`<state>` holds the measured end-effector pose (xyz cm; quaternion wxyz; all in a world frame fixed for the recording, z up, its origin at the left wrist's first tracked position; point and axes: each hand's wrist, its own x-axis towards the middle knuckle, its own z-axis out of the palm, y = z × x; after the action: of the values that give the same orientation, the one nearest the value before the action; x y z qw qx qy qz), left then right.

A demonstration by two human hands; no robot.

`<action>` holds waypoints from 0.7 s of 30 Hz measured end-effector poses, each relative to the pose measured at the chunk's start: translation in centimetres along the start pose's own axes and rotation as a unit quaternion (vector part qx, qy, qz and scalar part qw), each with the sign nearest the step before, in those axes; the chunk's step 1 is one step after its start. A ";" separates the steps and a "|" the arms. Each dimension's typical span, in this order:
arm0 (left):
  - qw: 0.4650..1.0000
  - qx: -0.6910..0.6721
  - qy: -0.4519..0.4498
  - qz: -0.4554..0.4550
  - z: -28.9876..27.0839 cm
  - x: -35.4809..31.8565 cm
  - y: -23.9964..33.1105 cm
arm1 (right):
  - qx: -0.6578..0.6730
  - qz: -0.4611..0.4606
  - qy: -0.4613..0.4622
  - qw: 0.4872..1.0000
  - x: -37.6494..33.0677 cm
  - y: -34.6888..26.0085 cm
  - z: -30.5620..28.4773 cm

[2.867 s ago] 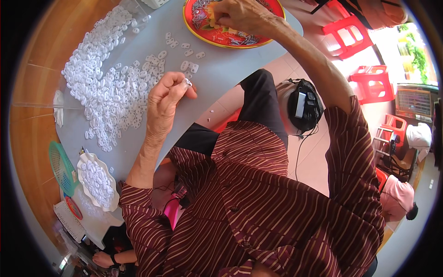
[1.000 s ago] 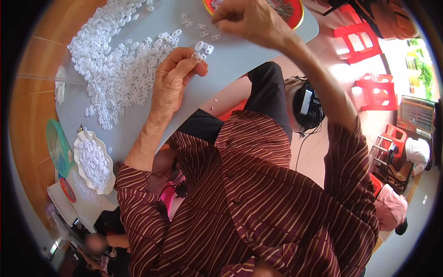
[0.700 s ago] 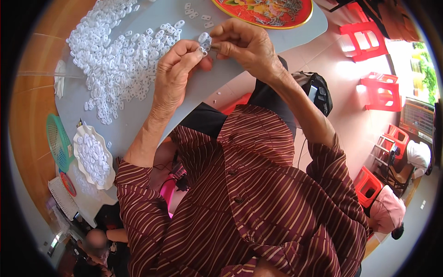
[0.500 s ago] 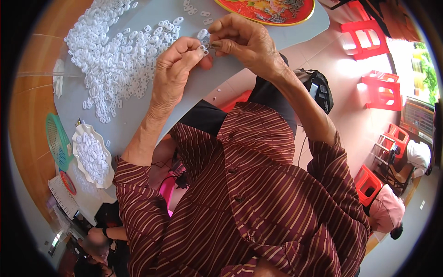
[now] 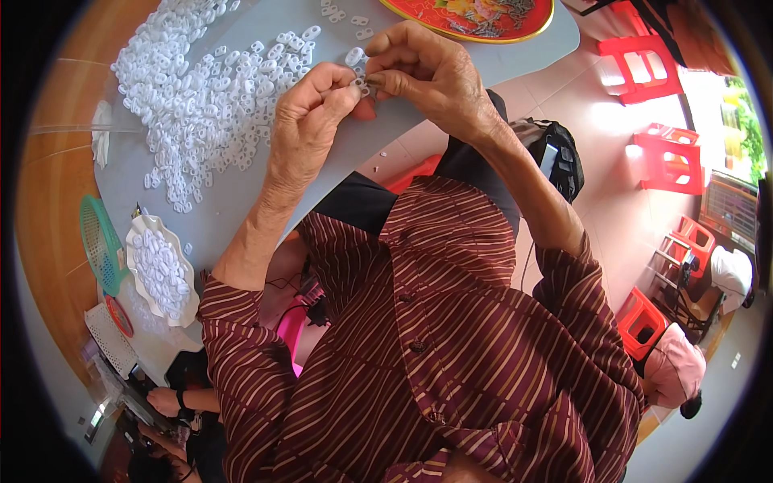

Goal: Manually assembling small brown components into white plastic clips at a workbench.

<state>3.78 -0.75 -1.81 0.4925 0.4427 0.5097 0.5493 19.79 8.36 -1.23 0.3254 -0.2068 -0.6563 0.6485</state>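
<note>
Over the table's near edge my two hands meet fingertip to fingertip. My left hand point(image 5: 310, 117) pinches a small white plastic piece with holes point(image 5: 362, 84) between thumb and forefinger. Thumb and fingers of my right hand point(image 5: 435, 80) close in at that piece's right side; anything tiny between them is too small to make out. Just beyond the fingertips lies a white oval piece point(image 5: 353, 56). A wide heap of similar white pieces point(image 5: 201, 117) spreads across the table to the left. At the far side, a red tray with a gold rim point(image 5: 419, 11) bears small grey metal parts point(image 5: 515, 12).
A scalloped white dish point(image 5: 192, 307) full of white oval pieces stands at the left, beside a green basket point(image 5: 101, 245). Red plastic stools point(image 5: 638, 68) and a dark backpack point(image 5: 564, 165) are on the right. Other people sit at lower left and lower right.
Both hands stay together at the white piece, with only slight shifts of the fingers. The view has moved a little. At lower left, another person's arm has changed position.
</note>
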 end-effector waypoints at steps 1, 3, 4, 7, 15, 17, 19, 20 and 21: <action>1.000 0.000 0.001 -0.001 0.0 0.0 0.0 | -0.008 -0.008 0.001 1.000 0.0 0.0 0.0; 1.000 0.020 0.007 0.010 0.2 -0.1 -0.1 | -0.017 -0.014 0.002 1.000 -0.1 0.1 0.1; 1.000 0.019 0.006 0.010 0.3 -0.1 0.0 | -0.029 -0.028 0.006 0.999 -0.1 0.3 0.0; 0.999 0.046 0.006 0.013 0.6 -0.3 0.3 | -0.054 -0.048 0.020 0.997 -0.3 0.7 0.3; 0.999 0.040 0.008 0.036 0.6 -0.4 0.0 | -0.089 -0.041 0.016 0.995 -0.5 0.2 0.4; 0.999 0.025 0.011 0.035 0.4 -0.4 -0.4 | -0.154 -0.062 0.014 0.986 -0.4 0.0 0.3; 0.999 0.010 0.013 0.033 0.3 -0.5 -0.5 | -0.153 -0.074 0.016 0.985 -0.4 0.2 0.5; 0.999 0.007 0.012 0.037 0.4 -0.5 -0.4 | -0.151 -0.085 0.019 0.985 -0.4 0.3 0.5; 0.999 0.004 0.011 0.040 0.4 -0.5 -0.4 | -0.151 -0.084 0.019 0.985 -0.4 0.3 0.5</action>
<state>4.29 -1.24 -2.19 0.4627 0.4587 0.4993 0.5711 19.69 7.75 -1.60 0.3564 -0.2099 -0.7555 0.5080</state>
